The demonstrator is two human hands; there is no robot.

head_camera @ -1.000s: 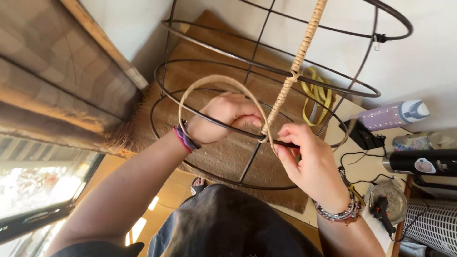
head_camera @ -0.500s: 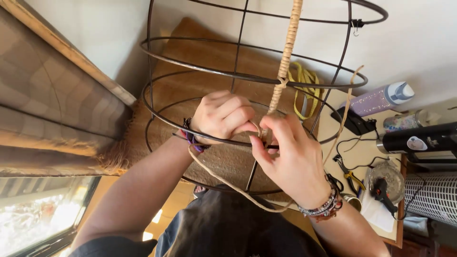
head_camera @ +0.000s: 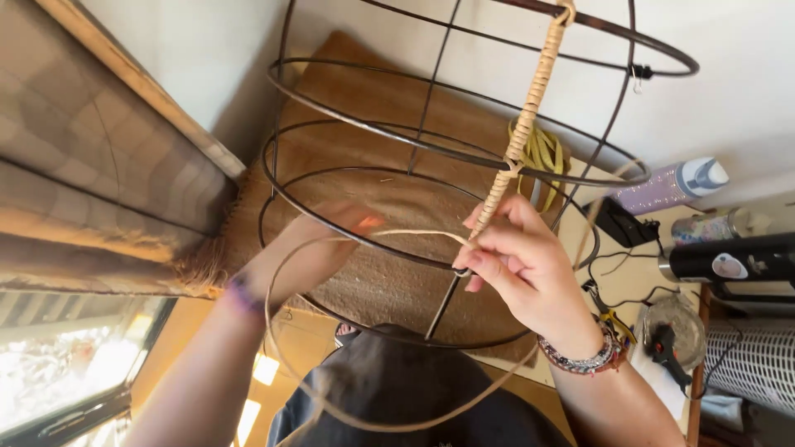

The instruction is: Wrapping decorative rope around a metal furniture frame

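Since half a second ago the left hand (head_camera: 310, 248) has drawn back from the right hand (head_camera: 530, 273) and swung out to the left, pulling the loose cane strand (head_camera: 286, 372) into a wide loop that sags below both wrists. The right hand's fingers (head_camera: 489, 266) pinch the strand against an upright rod of the dark wire frame (head_camera: 431, 83), just under the end of the finished cane wrapping (head_camera: 530, 108). The left hand is blurred inside the frame; it seems to grip the strand, but I cannot tell how its fingers stand.

The step in hand looks like winding one more turn round the rod. The next move likely calls for drawing the loop tight while the pinch holds.

The frame's rings cross the left hand's path, and the slack could snag. A brown mat (head_camera: 373, 99) lies behind, and a lilac spray bottle (head_camera: 671, 186) with tools and cables lies to the right.
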